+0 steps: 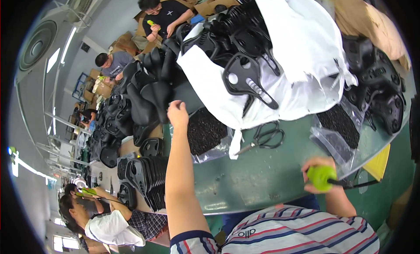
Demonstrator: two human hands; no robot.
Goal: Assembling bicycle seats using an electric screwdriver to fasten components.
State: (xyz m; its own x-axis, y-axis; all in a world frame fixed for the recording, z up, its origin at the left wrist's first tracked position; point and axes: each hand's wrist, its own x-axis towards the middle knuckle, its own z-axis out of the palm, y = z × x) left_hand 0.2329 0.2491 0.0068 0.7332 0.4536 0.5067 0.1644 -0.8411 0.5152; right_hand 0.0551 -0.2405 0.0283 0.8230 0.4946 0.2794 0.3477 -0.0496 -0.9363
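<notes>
Of the two hands [316, 161], the right grips a green tool [321, 178].

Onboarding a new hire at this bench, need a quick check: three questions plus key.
1. Which of the wearer's own hands grips the green tool?
2. True or false: the scissors lie to the right of that tool.
3. Fill in the colour: the big sack with black plastic parts is ____.

Key:
1. The right hand.
2. False; they lie to its left, on the green table.
3. White.
</notes>
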